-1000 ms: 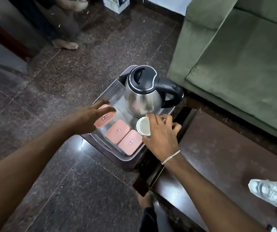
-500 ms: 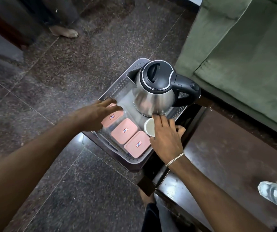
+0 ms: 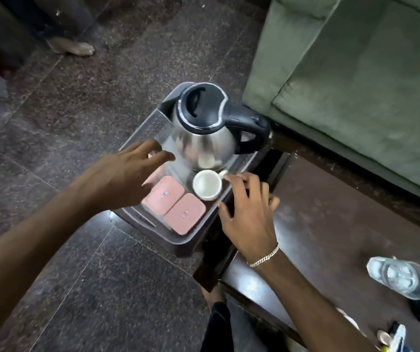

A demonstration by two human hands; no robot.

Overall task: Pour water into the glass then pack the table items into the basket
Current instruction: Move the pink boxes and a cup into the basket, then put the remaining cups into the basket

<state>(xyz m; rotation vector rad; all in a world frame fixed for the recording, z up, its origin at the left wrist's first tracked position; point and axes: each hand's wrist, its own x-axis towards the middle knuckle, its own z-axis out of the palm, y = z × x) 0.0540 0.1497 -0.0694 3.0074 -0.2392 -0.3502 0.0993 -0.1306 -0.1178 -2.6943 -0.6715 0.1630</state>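
A grey plastic basket (image 3: 191, 241) sits on the floor beside the dark table. Inside it stand a steel kettle (image 3: 203, 141) with a black lid, a white cup (image 3: 207, 185) and pink-lidded boxes (image 3: 174, 207). My left hand (image 3: 125, 179) hovers open over the basket's left side, above one pink box. My right hand (image 3: 249, 212) is open just right of the cup, with a fingertip near its handle. A glass of water (image 3: 398, 276) stands on the table at the right.
A dark wooden table (image 3: 330, 224) fills the lower right. A green sofa (image 3: 356, 85) is behind it, close to the basket. Another person's bare foot (image 3: 73, 48) rests on the dark tiled floor at the upper left. Small items lie at the table's bottom right edge.
My right hand has let go of the white cup and drawn back to the right, leaving it standing in the basket. My left hand has stayed over the basket.
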